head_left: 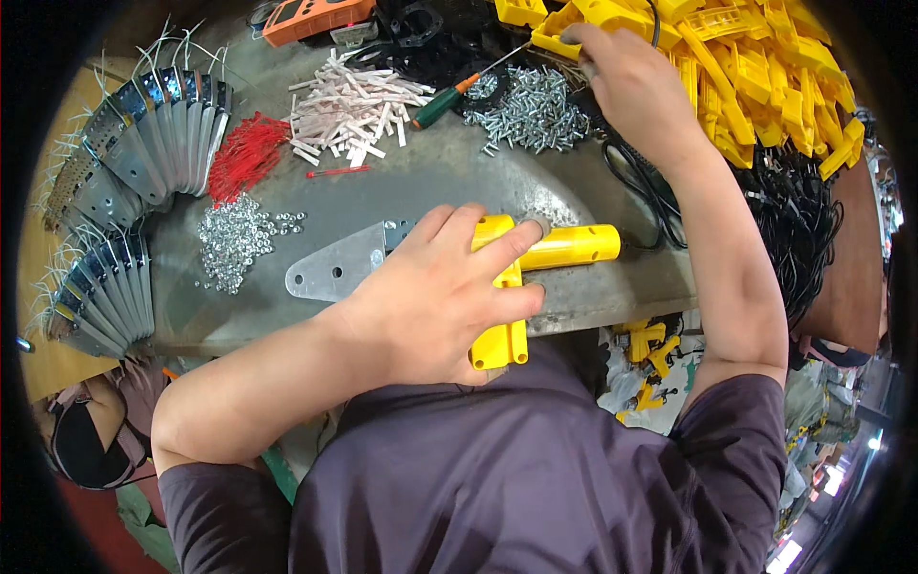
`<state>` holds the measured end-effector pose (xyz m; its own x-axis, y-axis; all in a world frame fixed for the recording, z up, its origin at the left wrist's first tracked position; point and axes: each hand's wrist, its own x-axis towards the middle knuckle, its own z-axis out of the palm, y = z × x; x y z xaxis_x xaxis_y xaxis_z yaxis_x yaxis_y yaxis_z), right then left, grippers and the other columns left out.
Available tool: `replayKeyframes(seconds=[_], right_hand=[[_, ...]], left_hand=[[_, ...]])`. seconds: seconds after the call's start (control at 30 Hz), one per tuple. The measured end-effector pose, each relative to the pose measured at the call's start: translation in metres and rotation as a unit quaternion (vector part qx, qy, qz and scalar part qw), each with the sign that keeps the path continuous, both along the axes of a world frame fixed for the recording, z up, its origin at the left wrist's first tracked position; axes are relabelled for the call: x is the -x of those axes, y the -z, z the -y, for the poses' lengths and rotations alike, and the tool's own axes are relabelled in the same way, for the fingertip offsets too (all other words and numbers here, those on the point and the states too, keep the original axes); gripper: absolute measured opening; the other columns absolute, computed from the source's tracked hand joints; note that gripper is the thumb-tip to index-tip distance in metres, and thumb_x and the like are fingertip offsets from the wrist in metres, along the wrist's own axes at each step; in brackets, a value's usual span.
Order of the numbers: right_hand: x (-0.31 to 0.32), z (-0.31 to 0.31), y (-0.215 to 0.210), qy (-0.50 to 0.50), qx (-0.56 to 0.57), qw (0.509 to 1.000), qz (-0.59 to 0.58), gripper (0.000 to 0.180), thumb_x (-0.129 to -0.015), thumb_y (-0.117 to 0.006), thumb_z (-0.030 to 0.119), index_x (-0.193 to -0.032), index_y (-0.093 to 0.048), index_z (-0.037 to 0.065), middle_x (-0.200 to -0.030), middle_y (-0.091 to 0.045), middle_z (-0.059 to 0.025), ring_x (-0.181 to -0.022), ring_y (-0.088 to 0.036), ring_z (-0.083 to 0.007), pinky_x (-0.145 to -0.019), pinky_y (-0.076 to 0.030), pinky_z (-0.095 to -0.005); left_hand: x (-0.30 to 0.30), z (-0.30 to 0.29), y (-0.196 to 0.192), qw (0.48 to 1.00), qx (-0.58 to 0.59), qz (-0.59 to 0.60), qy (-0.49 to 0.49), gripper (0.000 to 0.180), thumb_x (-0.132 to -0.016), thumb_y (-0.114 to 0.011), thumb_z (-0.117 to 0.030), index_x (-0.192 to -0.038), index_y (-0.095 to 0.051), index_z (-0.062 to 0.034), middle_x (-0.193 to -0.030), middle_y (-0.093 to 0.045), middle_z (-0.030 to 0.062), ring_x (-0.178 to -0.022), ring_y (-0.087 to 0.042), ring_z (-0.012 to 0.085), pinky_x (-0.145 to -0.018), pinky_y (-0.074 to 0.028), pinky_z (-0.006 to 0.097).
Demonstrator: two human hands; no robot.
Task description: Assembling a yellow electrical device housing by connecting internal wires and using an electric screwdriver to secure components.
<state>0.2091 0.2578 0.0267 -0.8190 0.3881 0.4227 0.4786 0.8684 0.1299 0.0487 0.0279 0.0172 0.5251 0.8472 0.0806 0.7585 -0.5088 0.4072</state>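
Right now the left hand grips a yellow housing, its fingers spread across the top, at the near edge of the grey tabletop. From the housing's right side a yellow tube juts out; on its left, a holed metal plate shows past the hand, which hides where they meet. Well beyond the housing and to its right, the right hand has bent fingers over the border of a pile of yellow parts; I cannot tell whether they pinch anything. Straight beyond the housing lie loose screws and a green-handled screwdriver; farther left are white strips, red strips and, nearest of these, small nuts.
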Motion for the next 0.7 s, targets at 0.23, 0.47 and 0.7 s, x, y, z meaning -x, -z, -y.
replayKeyframes(seconds=[0.23,0.47,0.7], right_hand=[[-0.021,0.064,0.014,-0.094,0.261,0.961,0.001,0.056,-0.077,-0.063,-0.006,-0.129,-0.051,0.009,-0.094,-0.065,-0.0092,-0.087,-0.064,-0.0276,-0.077,-0.052,-0.0357],[-0.037,0.051,0.029,-0.096,0.294,0.95,0.032,0.038,-0.075,-0.064,0.0,-0.111,-0.054,0.004,-0.094,-0.064,-0.0155,-0.094,-0.062,-0.0349,-0.081,-0.05,-0.044],[-0.053,0.05,0.027,0.008,0.2,0.977,0.071,0.034,-0.076,-0.063,0.005,-0.109,-0.059,0.003,-0.102,-0.065,-0.0166,-0.1,-0.061,-0.0357,-0.086,-0.05,-0.0441]], left_hand=[[0.001,-0.001,0.004,1.0,-0.018,0.001,0.003,0.051,-0.063,-0.077,-0.041,-0.105,-0.06,-0.0184,-0.134,-0.042,0.0174,-0.117,-0.044,0.0435,-0.099,-0.039,0.053],[-0.001,0.0,0.004,1.0,-0.028,0.007,0.003,0.051,-0.061,-0.078,-0.039,-0.105,-0.062,-0.0187,-0.134,-0.042,0.0174,-0.116,-0.044,0.0437,-0.099,-0.039,0.052],[-0.002,-0.003,0.005,1.0,-0.025,0.011,0.001,0.052,-0.058,-0.079,-0.034,-0.104,-0.061,-0.0178,-0.133,-0.042,0.0167,-0.114,-0.044,0.0423,-0.098,-0.04,0.05]])
